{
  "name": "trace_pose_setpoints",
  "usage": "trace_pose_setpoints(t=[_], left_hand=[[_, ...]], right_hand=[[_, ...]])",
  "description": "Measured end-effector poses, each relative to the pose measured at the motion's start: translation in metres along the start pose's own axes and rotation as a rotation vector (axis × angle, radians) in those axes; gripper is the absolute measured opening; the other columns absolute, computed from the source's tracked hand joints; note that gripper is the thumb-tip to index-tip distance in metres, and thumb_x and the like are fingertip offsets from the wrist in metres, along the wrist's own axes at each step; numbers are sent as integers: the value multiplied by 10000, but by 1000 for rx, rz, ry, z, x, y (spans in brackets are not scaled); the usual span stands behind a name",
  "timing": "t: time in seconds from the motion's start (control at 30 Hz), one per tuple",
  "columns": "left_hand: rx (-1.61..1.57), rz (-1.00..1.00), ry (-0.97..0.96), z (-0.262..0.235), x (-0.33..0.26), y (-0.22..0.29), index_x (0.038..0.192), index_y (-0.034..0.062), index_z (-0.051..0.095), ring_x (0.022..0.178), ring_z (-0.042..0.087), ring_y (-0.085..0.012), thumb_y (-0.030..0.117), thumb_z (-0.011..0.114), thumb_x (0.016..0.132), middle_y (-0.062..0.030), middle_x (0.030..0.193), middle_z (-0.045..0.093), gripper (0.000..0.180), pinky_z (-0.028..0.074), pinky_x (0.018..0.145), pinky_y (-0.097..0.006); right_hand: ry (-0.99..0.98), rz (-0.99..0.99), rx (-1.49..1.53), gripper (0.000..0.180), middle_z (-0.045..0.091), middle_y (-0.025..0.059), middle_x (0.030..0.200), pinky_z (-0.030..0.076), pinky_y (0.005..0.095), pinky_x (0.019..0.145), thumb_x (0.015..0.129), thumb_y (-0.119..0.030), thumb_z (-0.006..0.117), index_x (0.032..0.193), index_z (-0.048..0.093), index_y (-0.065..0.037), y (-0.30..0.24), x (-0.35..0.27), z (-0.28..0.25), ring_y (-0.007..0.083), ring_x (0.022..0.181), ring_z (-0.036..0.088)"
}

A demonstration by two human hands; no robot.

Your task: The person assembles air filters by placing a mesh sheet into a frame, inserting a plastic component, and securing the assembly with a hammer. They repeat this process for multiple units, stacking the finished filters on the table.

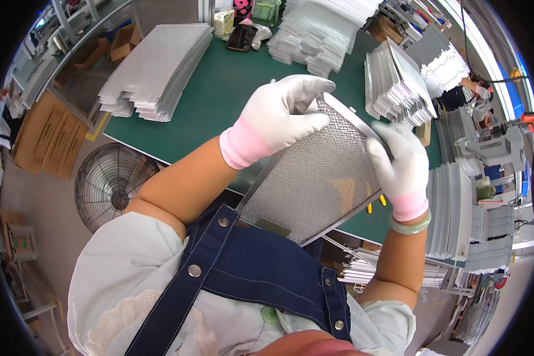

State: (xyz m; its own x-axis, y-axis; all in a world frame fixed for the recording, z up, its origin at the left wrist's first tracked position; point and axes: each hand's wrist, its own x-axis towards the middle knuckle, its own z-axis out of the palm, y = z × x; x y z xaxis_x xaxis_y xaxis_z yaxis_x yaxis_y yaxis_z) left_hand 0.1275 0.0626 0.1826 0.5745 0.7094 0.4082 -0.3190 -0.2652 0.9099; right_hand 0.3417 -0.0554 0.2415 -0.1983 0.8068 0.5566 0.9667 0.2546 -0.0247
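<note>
A rectangular metal mesh filter panel (314, 172) with a thin silvery frame is tilted in front of me, its lower end close to my apron. My left hand (279, 115), in a white glove with a pink cuff, pinches the panel's top corner between thumb and fingers. On the right side edge of the frame, my right hand (400, 160) grips with its thumb over the mesh; its fingertips are slightly blurred. A small metal plate (273, 227) shows at the panel's lower end.
The green table (231, 74) bears stacked mesh sheets at left (160, 65), back (314, 35) and right (397, 77). A phone (242, 37) lies at the back. Metal frames (448, 207) line the right. A floor fan (115, 184) stands left, near cardboard boxes (47, 133).
</note>
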Motion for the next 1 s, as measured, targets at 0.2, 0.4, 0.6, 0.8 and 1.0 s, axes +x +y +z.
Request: trace_pose_setpoints(t=[0.2, 0.4, 0.6, 0.8, 1.0], left_hand=[[-32, 71, -2, 4, 0, -2, 1319, -22, 533, 963, 634, -93, -19, 712, 856, -69, 1135, 666, 496, 517, 829, -232], [-69, 34, -31, -5, -8, -6, 1301, -17, 556, 884, 621, -67, 1, 729, 856, -38, 1053, 678, 478, 512, 771, -220], [4, -8, 7, -8, -11, -7, 1291, -14, 564, 881, 620, -62, 38, 750, 859, -39, 1016, 677, 473, 508, 766, -211], [352, 115, 135, -4, -17, -23, 1214, -1, 563, 953, 643, -93, 25, 698, 863, -59, 1002, 690, 377, 523, 831, -254], [611, 532, 170, -1, -12, -28, 1251, 11, 530, 1084, 622, -407, 190, 743, 810, -267, 1301, 555, 521, 513, 917, -405]], right_hand=[[69, -4, -33, 245, 653, 136, 777, 520, 387, 632, 913, -296, 659, 964, 671, -57, -16, 19, 33, 330, 694, 648], [-40, 83, 317, 241, 632, 145, 743, 499, 399, 602, 908, -309, 663, 900, 681, -69, -18, 18, 28, 342, 673, 633], [55, 13, 13, 246, 632, 126, 728, 510, 402, 623, 919, -314, 644, 917, 675, -70, -27, 14, 40, 316, 686, 647], [19, -35, 1, 303, 600, 109, 725, 475, 417, 593, 888, -289, 662, 1113, 653, -86, -30, 15, 46, 310, 651, 611], [117, -30, -135, 342, 591, 107, 746, 438, 425, 599, 880, -238, 667, 1168, 647, -54, -31, 4, 52, 312, 664, 582]])
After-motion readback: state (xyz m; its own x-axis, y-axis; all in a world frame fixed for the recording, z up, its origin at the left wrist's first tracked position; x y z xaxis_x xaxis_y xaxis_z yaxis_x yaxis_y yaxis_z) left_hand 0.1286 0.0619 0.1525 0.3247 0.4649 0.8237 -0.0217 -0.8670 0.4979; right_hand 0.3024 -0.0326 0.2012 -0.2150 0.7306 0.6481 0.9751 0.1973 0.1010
